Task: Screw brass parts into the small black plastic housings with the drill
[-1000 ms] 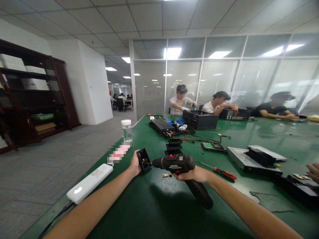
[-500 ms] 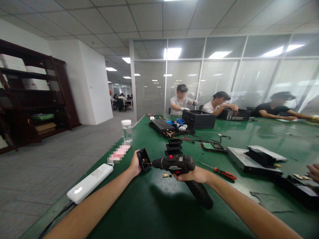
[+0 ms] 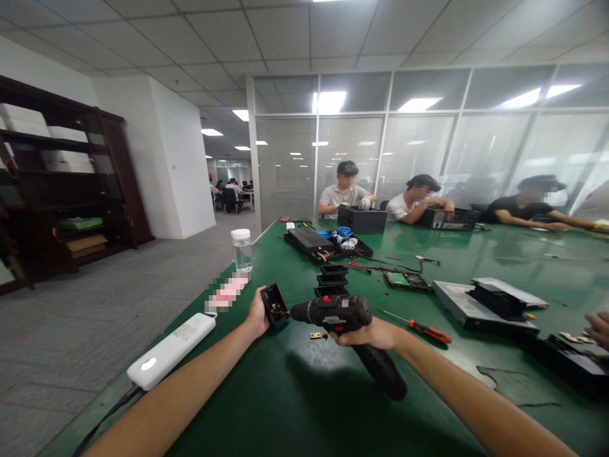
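My left hand (image 3: 257, 315) grips a small black open box (image 3: 275, 298) from its left side and holds it tilted, its open face toward the right. Inside that box are small brass-coloured parts. My right hand (image 3: 364, 335) is wrapped round the handle of a black cordless drill (image 3: 340, 312) with red buttons. The drill points left, and the tip of its bit reaches into the box; the exact contact is too small to make out. A small brass-coloured plate (image 3: 315, 336) lies on the table below the drill. Behind the drill stand several similar black frames (image 3: 332, 279).
An orange-handled screwdriver (image 3: 429, 331) lies to the right, near a green circuit board (image 3: 402, 279) and a metal case (image 3: 476, 311). A white power strip (image 3: 172, 350) and a clear jar (image 3: 242, 252) line the left edge. Co-workers sit across the green table (image 3: 228, 419).
My hands, the box and the drill look the same as before. Across the table, a gloved co-worker has pulled a black computer case left and turned it.
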`<state>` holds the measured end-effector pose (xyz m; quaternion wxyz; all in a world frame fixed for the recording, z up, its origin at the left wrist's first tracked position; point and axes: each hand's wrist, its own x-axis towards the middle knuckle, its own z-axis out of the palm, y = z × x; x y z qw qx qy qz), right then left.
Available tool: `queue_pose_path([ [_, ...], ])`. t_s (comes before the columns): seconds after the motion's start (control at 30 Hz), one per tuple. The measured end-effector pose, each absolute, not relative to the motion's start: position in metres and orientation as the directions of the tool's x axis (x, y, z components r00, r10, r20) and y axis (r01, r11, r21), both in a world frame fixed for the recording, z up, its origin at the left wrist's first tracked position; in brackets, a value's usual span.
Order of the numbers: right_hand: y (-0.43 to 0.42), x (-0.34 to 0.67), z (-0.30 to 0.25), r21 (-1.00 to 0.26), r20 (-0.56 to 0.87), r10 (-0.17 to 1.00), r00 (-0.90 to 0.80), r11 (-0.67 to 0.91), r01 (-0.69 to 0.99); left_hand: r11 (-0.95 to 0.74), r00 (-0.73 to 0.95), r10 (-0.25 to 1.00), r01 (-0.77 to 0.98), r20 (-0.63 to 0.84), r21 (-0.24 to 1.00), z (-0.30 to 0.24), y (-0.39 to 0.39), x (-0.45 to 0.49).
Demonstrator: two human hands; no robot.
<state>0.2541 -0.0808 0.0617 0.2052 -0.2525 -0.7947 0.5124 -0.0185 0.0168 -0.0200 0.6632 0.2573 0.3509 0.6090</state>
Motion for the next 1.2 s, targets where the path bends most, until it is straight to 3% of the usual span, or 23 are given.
queue_pose_path([
  [1.2, -0.0824, 0.2536, 0.0639, -0.932, 0.049, 0.623, -0.781, 0.309, 0.189, 0.148, 0.004, 0.982, -0.645, -0.19, 0.749, -0.0124, 0.0105, -0.0162],
])
